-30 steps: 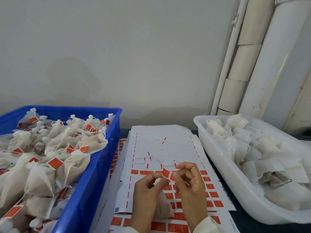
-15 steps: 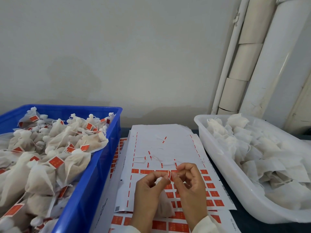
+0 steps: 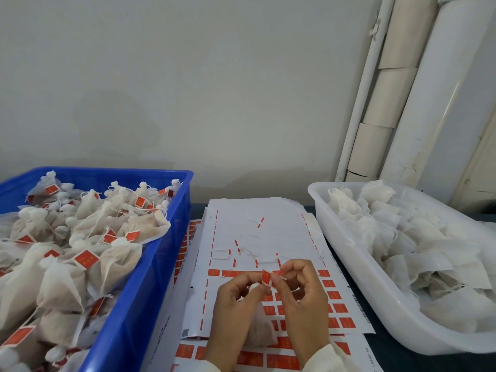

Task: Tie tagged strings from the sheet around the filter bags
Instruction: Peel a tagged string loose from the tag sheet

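Note:
A white filter bag (image 3: pixel 261 327) hangs between my hands above the white sheet (image 3: pixel 259 234) of red tagged strings. My left hand (image 3: pixel 234 304) pinches the bag's gathered neck. My right hand (image 3: pixel 302 294) pinches the string by its red tag (image 3: pixel 266 277), right at the neck. Most of the bag is hidden behind my palms. The sheet's near rows still carry red tags (image 3: pixel 339 308); its far part is mostly stripped.
A blue crate (image 3: pixel 150 288) on the left holds several tied bags with red tags. A white tub (image 3: pixel 346 253) on the right holds several untied filter bags. More tag sheets lie stacked under the top one. White pipes stand against the wall at the back right.
The red tag has turned edge-on and back between my fingertips. Both hands stay close together over the sheet, with the fingers of my right hand shifting slightly.

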`<state>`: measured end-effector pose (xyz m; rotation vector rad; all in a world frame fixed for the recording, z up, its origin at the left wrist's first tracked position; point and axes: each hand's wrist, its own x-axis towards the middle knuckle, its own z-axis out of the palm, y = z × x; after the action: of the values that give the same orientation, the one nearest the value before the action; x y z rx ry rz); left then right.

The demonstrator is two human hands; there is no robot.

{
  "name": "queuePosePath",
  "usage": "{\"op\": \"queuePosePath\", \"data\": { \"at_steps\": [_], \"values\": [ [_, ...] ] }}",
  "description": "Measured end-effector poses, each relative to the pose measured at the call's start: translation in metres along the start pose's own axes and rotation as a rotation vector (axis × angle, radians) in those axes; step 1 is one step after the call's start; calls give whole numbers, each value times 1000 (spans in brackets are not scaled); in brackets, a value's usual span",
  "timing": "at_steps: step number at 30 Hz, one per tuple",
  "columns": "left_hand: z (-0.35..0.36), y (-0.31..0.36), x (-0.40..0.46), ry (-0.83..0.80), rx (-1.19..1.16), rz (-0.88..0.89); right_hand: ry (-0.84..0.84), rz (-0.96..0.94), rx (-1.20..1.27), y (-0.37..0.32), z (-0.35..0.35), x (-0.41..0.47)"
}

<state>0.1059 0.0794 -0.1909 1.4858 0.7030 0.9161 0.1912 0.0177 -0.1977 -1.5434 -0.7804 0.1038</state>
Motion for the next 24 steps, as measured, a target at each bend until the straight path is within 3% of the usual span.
{"op": "queuePosePath", "data": {
  "at_steps": [6,12,21,24],
  "values": [
    [4,-2,-1,-14,-12,54,17,3,-43,0,0,1],
    [3,1,1,60,-47,-4,-34,1,-11,-4,-3,2],
    [-1,-1,-2,37,118,130,-362,93,147,-10,-16,13],
    [0,-4,-2,20,137,151,-390,66,192,-9,-19,14]
  ]
}}
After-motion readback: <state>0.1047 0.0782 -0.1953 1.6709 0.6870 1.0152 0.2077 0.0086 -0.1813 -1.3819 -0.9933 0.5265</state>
